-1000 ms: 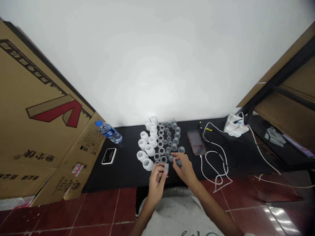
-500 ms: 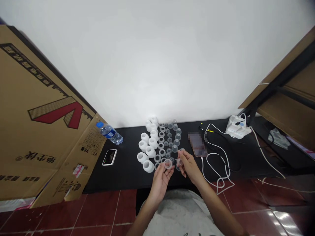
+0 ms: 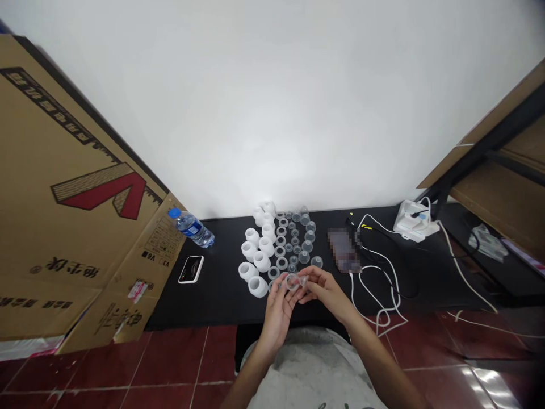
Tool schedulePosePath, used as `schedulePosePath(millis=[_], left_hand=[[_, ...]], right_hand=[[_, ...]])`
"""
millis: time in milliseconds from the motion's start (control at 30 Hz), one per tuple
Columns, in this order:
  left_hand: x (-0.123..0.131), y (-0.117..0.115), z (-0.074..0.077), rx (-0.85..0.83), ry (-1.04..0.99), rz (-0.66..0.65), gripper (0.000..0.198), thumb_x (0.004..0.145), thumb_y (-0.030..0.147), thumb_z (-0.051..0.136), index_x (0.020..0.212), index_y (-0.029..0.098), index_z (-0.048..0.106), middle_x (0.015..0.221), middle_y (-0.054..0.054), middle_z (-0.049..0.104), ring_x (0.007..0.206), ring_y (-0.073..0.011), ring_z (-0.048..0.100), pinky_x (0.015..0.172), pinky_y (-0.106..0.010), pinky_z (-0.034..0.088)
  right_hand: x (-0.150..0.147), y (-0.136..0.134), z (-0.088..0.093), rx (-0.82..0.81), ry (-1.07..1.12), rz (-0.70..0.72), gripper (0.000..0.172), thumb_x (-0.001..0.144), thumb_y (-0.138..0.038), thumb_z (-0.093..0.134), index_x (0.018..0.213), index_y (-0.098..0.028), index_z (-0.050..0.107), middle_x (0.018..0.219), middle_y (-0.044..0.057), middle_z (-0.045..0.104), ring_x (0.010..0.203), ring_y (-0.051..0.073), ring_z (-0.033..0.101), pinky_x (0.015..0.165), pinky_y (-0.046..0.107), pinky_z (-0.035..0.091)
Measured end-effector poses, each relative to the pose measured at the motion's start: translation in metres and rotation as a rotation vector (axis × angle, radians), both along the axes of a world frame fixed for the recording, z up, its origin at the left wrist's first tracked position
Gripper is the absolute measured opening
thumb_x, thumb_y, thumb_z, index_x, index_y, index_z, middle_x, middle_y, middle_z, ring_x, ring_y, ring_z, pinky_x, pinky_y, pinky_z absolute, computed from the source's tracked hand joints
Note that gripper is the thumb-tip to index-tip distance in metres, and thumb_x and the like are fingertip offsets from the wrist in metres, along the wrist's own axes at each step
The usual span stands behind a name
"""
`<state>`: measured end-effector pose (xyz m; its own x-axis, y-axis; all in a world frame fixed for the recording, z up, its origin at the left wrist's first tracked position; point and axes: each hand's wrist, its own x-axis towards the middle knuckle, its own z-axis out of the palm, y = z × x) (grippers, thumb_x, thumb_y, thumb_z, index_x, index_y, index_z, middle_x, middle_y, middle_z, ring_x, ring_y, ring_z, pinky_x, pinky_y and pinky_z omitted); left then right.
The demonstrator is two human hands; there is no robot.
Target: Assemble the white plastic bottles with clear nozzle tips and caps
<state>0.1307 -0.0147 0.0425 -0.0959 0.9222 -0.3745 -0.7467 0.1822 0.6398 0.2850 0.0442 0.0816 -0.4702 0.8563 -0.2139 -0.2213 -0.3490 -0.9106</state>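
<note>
My left hand (image 3: 279,300) and my right hand (image 3: 324,288) meet just above the near edge of the black table (image 3: 221,284). Their fingertips pinch two small clear plastic parts: a clear ring (image 3: 291,281) in the left and a clear cap (image 3: 304,280) in the right, held close together. Beyond them, rows of white plastic cups (image 3: 255,255) and small clear rings and caps (image 3: 293,241) stand on the table.
A water bottle (image 3: 191,227) lies at the left by a large cardboard box (image 3: 72,216). A small white device (image 3: 191,269) lies near it. At the right are a blurred phone (image 3: 343,250), white cables (image 3: 378,284) and a white power strip (image 3: 415,222).
Both hands have lifted off the table and come together, each with a small clear part; the two parts are now close to each other.
</note>
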Motion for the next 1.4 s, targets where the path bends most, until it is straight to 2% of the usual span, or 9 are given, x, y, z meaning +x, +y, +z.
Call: schedulePosePath(millis=[100,267,367,600,800,900,1033,1200,1400], left_hand=[[0.001,0.0,0.0,0.012,0.008,0.016,0.049,0.093,0.044,0.082,0.132,0.021,0.063,0.126,-0.011,0.076,0.119,-0.0241,0.076,0.116,-0.043,0.054],[0.002,-0.002,0.005,0.032,0.052,0.024,0.045,0.093,0.044,0.082,0.126,0.021,0.062,0.126,-0.012,0.076,0.12,-0.025,0.075,0.115,-0.044,0.054],[0.003,-0.003,0.008,0.05,0.077,0.011,0.043,0.094,0.046,0.08,0.124,0.021,0.062,0.124,-0.012,0.077,0.12,-0.0258,0.075,0.114,-0.046,0.054],[0.004,-0.005,0.007,0.088,0.154,-0.024,0.038,0.095,0.047,0.079,0.117,0.02,0.065,0.118,-0.011,0.079,0.111,-0.0242,0.077,0.105,-0.042,0.059],[0.002,-0.008,0.004,0.114,0.255,-0.083,0.046,0.088,0.044,0.087,0.12,0.021,0.065,0.132,-0.014,0.076,0.127,-0.029,0.071,0.108,-0.043,0.057],[0.001,-0.009,0.006,0.112,0.322,-0.117,0.051,0.085,0.041,0.09,0.124,0.022,0.064,0.134,-0.014,0.076,0.128,-0.0288,0.072,0.112,-0.043,0.055],[0.0,-0.007,0.006,0.12,0.359,-0.117,0.05,0.089,0.051,0.085,0.124,0.02,0.065,0.132,-0.016,0.076,0.123,-0.0308,0.074,0.104,-0.045,0.06],[-0.003,-0.005,0.003,0.117,0.398,-0.129,0.052,0.091,0.057,0.081,0.123,0.02,0.063,0.124,-0.015,0.079,0.112,-0.0292,0.078,0.096,-0.042,0.063],[-0.01,-0.008,0.006,0.139,0.531,-0.163,0.05,0.094,0.061,0.076,0.122,0.023,0.061,0.111,-0.009,0.079,0.096,-0.0233,0.078,0.082,-0.034,0.062]], right_hand=[[0.001,0.0,-0.005,0.144,-0.155,-0.002,0.028,0.093,-0.048,0.076,0.101,-0.022,0.068,0.075,-0.001,0.072,0.056,0.016,0.067,0.047,0.025,0.054],[0.002,-0.002,-0.006,0.541,-0.484,-0.073,0.009,0.096,-0.029,0.07,0.1,-0.023,0.074,0.092,0.003,0.073,0.075,0.018,0.064,0.066,0.029,0.052],[0.0,-0.003,-0.009,0.661,-0.561,-0.105,0.012,0.093,-0.021,0.066,0.101,-0.024,0.074,0.095,0.003,0.07,0.075,0.018,0.061,0.068,0.031,0.05],[-0.006,-0.002,-0.025,0.709,-0.651,-0.185,0.014,0.089,-0.014,0.066,0.101,-0.023,0.066,0.103,0.004,0.063,0.082,0.019,0.06,0.075,0.032,0.051],[-0.005,-0.003,-0.036,0.716,-0.648,-0.148,0.035,0.095,-0.015,0.065,0.128,-0.024,0.064,0.116,0.006,0.069,0.085,0.019,0.064,0.08,0.034,0.052],[-0.005,-0.002,-0.035,0.74,-0.643,-0.085,0.022,0.1,-0.016,0.062,0.119,-0.024,0.069,0.114,0.005,0.07,0.092,0.02,0.066,0.083,0.034,0.052],[-0.006,-0.003,-0.034,0.754,-0.683,-0.06,0.011,0.104,-0.018,0.06,0.108,-0.023,0.069,0.104,0.004,0.071,0.087,0.019,0.066,0.077,0.031,0.051],[-0.015,-0.008,-0.033,0.872,-0.933,-0.086,0.007,0.101,-0.014,0.064,0.103,-0.02,0.066,0.101,0.006,0.072,0.095,0.024,0.069,0.081,0.032,0.051],[-0.026,-0.01,-0.026,0.962,-1.144,-0.048,0.01,0.099,-0.012,0.066,0.096,-0.021,0.064,0.096,0.005,0.072,0.09,0.023,0.069,0.073,0.03,0.048]])
